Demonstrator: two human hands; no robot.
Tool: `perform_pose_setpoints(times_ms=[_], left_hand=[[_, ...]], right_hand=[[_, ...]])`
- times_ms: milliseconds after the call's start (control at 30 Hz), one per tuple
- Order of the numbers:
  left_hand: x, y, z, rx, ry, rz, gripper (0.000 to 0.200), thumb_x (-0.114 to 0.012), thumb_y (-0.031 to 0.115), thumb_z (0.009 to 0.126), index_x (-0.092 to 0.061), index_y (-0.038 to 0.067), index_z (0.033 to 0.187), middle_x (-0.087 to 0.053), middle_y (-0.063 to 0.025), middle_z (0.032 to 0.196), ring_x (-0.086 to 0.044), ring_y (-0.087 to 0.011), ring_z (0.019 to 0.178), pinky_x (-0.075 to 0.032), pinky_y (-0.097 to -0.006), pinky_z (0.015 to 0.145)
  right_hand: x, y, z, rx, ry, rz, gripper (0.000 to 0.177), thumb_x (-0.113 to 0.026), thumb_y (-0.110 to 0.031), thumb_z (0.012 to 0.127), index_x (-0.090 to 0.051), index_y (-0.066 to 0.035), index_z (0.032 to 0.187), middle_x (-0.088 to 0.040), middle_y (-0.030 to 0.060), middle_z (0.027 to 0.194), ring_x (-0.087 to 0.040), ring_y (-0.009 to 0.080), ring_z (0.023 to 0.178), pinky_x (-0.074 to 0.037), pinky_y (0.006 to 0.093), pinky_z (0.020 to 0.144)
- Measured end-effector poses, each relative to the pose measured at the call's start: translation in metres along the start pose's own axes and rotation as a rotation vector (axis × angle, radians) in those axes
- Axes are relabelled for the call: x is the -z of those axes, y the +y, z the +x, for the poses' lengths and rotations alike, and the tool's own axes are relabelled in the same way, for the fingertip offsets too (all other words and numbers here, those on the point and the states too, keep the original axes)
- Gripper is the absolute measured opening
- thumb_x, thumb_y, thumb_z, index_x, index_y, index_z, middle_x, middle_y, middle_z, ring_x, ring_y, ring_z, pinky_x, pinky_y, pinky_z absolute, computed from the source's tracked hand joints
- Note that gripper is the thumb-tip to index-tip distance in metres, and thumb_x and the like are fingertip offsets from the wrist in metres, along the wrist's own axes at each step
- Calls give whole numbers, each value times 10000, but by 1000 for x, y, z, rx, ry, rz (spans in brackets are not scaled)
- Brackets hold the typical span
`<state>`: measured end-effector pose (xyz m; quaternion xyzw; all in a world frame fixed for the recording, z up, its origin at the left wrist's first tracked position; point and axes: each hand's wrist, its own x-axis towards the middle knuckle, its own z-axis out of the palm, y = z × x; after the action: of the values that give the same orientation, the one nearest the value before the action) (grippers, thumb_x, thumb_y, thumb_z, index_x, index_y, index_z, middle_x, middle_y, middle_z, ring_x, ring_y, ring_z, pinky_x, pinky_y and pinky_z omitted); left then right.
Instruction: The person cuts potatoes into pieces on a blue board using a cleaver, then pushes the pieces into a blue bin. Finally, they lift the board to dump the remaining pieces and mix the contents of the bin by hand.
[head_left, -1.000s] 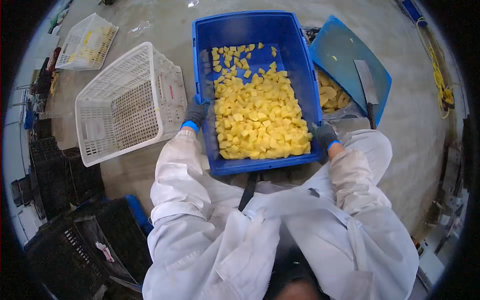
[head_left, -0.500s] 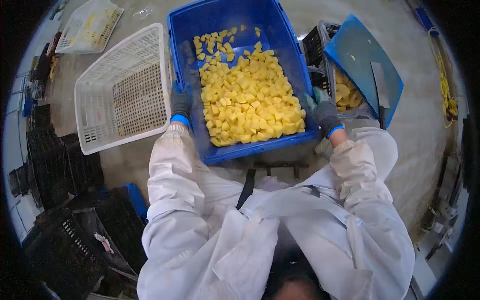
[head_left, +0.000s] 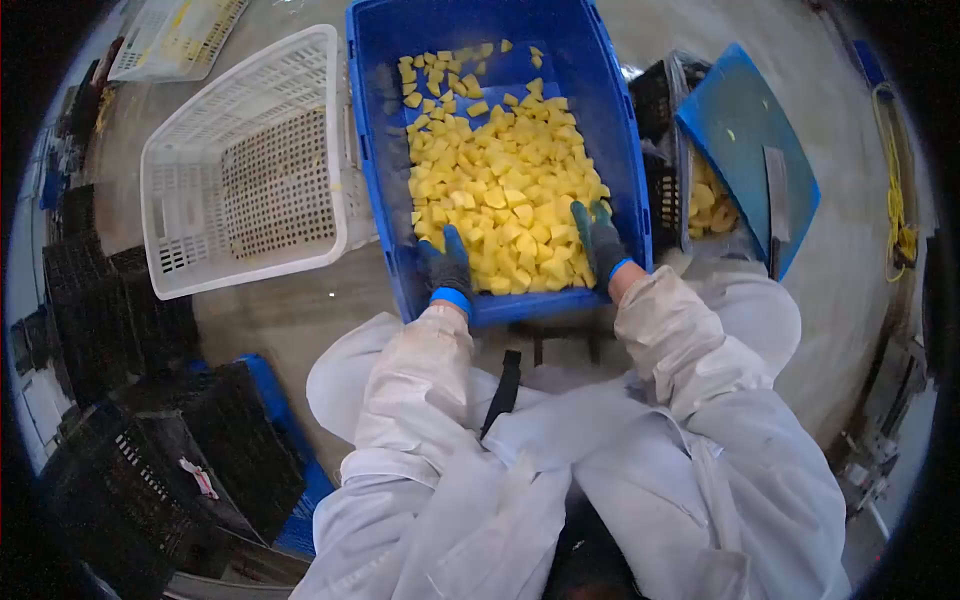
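A blue plastic crate [head_left: 632, 150] stands in front of me, its floor largely covered by yellow potato chunks [head_left: 500, 190]. Inside its near left corner is my left hand [head_left: 445, 268], gloved, with fingers stretched out against the chunks. Opposite it, at the near right side, my right hand [head_left: 602, 242] also reaches in, gloved, fingers extended and touching the chunks. Both hands look open, with nothing gripped. Some fingertips are partly hidden among the pieces.
Left of the crate sits a white perforated basket [head_left: 340, 190], with another white basket [head_left: 165, 50] farther back. At right, a blue cutting board [head_left: 735, 130] carrying a cleaver [head_left: 776, 195] leans over a container of potatoes [head_left: 708, 205]. Black crates [head_left: 190, 460] lie at lower left.
Both hands have left the crate's side rims and moved inward, down onto the potato chunks. In view, the crate has shifted slightly right.
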<state>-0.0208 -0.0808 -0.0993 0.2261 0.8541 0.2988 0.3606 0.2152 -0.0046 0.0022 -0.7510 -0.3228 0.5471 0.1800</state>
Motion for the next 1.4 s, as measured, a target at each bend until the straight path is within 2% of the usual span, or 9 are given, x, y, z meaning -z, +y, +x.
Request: perform_pose_setpoints(times_ms=[233,400,500,600,867,1033,1067,1200,1400], left_hand=[[-40,23,0,192,-249,-758,778,-522,527,869,-361,-78,1331,-448,-228,1337,-432,-327,1240,-344,-377,1018],[-43,73,56,-469,-332,-436,763,-519,513,874,-278,9,1395,-379,-133,1394,-393,-256,1243,-332,-347,1031],[-11,192,78,561,-389,-1144,697,-484,462,887,-215,103,1421,-370,-120,1392,-414,-279,1219,-349,-423,1020],[-7,129,115,-418,-125,-312,560,-407,453,928,-403,78,1345,-455,-89,1332,-483,-230,1148,-395,-384,978],[-10,96,115,182,-278,-727,510,-346,379,976,-473,7,1302,-497,-76,1303,-488,-199,1145,-384,-331,980],[-26,29,139,-1,-220,-362,464,-382,296,980,-472,-50,1274,-526,-155,1276,-517,-269,1119,-388,-332,960],[-26,26,141,14,-229,-329,447,-377,267,980,-463,-52,1281,-520,-168,1284,-518,-282,1126,-390,-338,962],[-53,-56,180,-743,-157,695,409,-368,157,953,-435,-53,1297,-500,-197,1300,-530,-312,1129,-417,-366,942],[-83,-66,167,122,-322,-184,492,-445,299,938,-428,-5,1325,-493,-148,1317,-554,-313,1083,-463,-333,869]], right_hand=[[-53,-2,26,-277,-393,819,619,-418,-518,933,-407,-71,1362,-497,71,1304,-500,208,1156,-404,330,997],[-99,-34,97,-10,-435,953,670,-378,-592,915,-386,-111,1381,-491,63,1316,-516,225,1140,-461,392,917],[-81,-97,104,-30,-373,709,736,-457,-559,893,-220,-121,1435,-367,141,1383,-419,224,1219,-439,364,931],[-49,-100,98,-43,-94,610,577,-504,-434,910,-384,-89,1356,-522,108,1233,-513,218,1074,-431,350,917],[-17,-37,116,263,172,285,356,-516,-195,932,-514,-9,1236,-552,109,1217,-517,211,1084,-390,298,950],[-18,-23,149,591,205,-185,351,-512,-183,926,-514,-20,1237,-572,167,1181,-567,249,1007,-441,334,873],[-22,-48,136,138,99,32,345,-502,-194,928,-523,-21,1226,-595,181,1135,-598,289,946,-468,363,817],[-31,16,206,201,115,-146,337,-444,-207,953,-521,-29,1228,-603,155,1122,-592,278,965,-470,358,820],[-31,88,245,331,-119,-510,406,-364,-309,988,-457,-87,1315,-535,73,1247,-499,201,1119,-424,323,921]])
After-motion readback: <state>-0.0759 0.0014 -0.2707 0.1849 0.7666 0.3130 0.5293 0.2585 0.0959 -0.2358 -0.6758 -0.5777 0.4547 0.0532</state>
